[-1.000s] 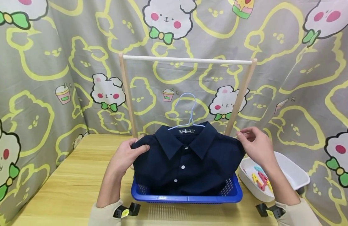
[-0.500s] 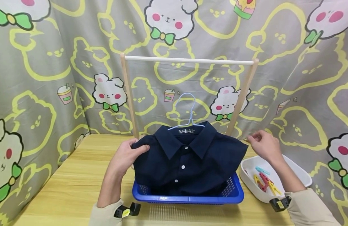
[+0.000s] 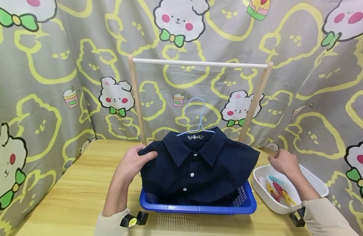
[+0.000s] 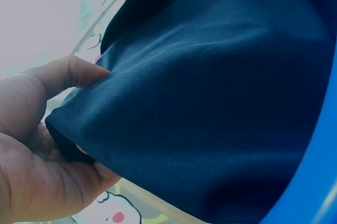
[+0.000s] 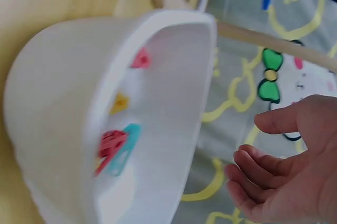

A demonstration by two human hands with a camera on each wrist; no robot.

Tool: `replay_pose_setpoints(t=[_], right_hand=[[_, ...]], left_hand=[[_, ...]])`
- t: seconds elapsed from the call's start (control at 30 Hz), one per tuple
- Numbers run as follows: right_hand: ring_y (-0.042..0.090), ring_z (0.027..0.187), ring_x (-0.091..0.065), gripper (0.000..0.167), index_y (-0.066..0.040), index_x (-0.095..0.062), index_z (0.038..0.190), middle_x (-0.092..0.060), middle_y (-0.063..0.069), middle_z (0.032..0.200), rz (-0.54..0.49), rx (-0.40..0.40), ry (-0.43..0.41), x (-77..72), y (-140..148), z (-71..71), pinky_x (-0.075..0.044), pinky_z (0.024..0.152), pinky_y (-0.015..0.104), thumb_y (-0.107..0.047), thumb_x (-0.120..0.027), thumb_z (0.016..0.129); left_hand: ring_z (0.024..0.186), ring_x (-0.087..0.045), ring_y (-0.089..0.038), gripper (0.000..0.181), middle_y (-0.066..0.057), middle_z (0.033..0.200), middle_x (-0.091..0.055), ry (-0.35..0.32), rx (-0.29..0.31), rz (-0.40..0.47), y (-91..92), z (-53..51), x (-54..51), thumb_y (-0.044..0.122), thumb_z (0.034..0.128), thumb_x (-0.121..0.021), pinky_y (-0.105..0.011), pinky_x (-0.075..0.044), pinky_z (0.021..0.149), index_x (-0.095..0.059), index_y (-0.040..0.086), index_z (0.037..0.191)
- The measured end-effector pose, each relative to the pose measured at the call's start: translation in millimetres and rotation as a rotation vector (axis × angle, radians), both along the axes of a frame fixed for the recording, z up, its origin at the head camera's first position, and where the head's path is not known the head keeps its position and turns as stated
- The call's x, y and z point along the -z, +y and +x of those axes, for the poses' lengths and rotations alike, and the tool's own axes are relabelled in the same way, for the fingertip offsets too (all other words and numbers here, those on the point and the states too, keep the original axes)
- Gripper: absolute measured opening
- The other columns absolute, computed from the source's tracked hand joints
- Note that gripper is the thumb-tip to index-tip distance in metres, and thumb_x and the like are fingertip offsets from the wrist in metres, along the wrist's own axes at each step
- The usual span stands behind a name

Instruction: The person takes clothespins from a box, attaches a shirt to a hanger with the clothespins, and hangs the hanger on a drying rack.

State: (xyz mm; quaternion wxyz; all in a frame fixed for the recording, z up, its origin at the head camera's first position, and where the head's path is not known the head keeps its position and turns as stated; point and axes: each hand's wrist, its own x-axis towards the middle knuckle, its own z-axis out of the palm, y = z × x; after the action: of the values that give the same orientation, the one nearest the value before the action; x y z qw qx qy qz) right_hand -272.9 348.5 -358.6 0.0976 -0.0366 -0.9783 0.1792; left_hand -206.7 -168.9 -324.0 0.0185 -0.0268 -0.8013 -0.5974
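A dark navy collared shirt with white buttons is on a pale blue wire hanger, its lower part inside the blue basket. My left hand holds the shirt's shoulder at the left. In the left wrist view, the thumb lies on top of the cloth and the other fingers are beneath it. Away from the shirt, my right hand hangs over the white tub on the right. The right wrist view shows its fingers loosely curled, with nothing between them.
Several red, yellow and teal clothes pegs lie in the tub. Behind the basket stands a wooden rack with a white crossbar. A patterned curtain hangs around the wooden table.
My right hand has come off the shirt's right shoulder and moved right, over the tub. The left hand keeps its hold on the cloth.
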Motion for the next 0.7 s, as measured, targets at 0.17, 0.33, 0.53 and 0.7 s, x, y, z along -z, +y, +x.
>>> replay_pose_setpoints(t=[0.17,0.33,0.53,0.7], right_hand=[[0.019,0.057,-0.039,0.037,-0.014,-0.038,0.056,-0.034,-0.002,0.057,0.039,0.021,-0.103,8.9,11,-1.7,-0.031,0.055,0.031,-0.022,-0.056,0.089],[0.027,0.067,-0.05,0.032,-0.004,-0.05,0.065,-0.046,0.009,0.066,0.061,0.041,-0.189,16.9,21,-2.0,-0.037,0.059,0.033,-0.022,-0.064,0.088],[0.029,0.07,-0.053,0.028,0.007,-0.058,0.078,-0.057,0.016,0.074,0.053,0.029,-0.222,27.6,29,0.7,-0.042,0.06,0.034,-0.019,-0.069,0.084],[0.031,0.071,-0.053,0.027,0.008,-0.061,0.081,-0.06,0.018,0.076,0.069,-0.004,-0.216,33.9,34,3.3,-0.044,0.062,0.038,-0.017,-0.07,0.08]], left_hand=[[0.085,-0.064,-0.022,0.025,-0.008,0.087,-0.067,0.002,-0.004,0.003,0.2,-0.6,-0.3,0.024,0.0926,-0.071,-0.032,-0.052,0.081,-0.065,0.0,0.095],[0.083,-0.065,-0.02,0.023,-0.007,0.085,-0.067,0.008,-0.001,0.011,1.1,-1.1,-1.0,0.023,0.0924,-0.071,-0.031,-0.053,0.081,-0.065,0.0,0.094],[0.082,-0.065,-0.019,0.024,-0.006,0.084,-0.068,0.016,0.019,0.019,2.1,-0.7,-2.7,0.022,0.0929,-0.07,-0.031,-0.053,0.08,-0.065,-0.001,0.095],[0.081,-0.066,-0.018,0.024,-0.005,0.084,-0.069,0.025,0.032,0.034,2.6,-0.3,-3.2,0.022,0.0933,-0.07,-0.031,-0.053,0.079,-0.066,-0.002,0.097]])
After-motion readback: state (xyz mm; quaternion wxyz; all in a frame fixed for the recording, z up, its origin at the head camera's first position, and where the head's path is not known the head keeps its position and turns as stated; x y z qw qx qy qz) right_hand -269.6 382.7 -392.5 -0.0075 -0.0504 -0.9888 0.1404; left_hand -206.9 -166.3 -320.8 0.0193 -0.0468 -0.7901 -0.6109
